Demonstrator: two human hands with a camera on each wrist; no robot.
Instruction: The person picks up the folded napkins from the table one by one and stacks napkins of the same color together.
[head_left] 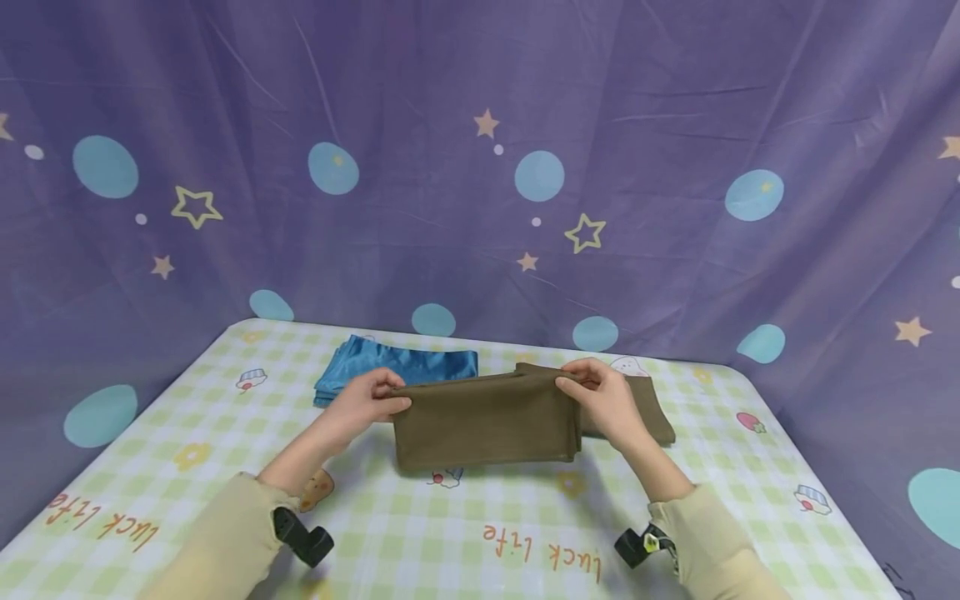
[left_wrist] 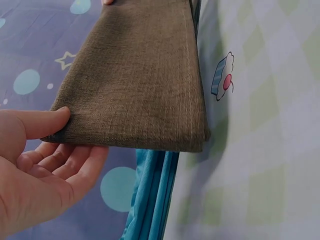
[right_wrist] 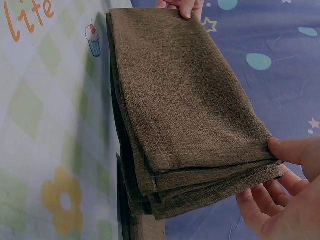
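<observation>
A folded brown cloth [head_left: 483, 423] hangs between my two hands, its several layers showing at one end in the right wrist view. My left hand [head_left: 367, 397] pinches its upper left corner, thumb in front and fingers behind. At the upper right corner my right hand [head_left: 603, 396] pinches the layers between thumb and fingers. The cloth's lower edge hangs over the checked tabletop. Behind it to the left lies a folded shiny blue cloth [head_left: 405, 362], partly hidden. Another brown folded cloth [head_left: 651, 408] lies behind my right hand, partly covered by the held one.
A green-and-white checked tablecloth [head_left: 420, 533] with printed cakes, flowers and lettering covers the table. A purple curtain [head_left: 450, 75] with stars and blue ovals stands behind the table and along its sides.
</observation>
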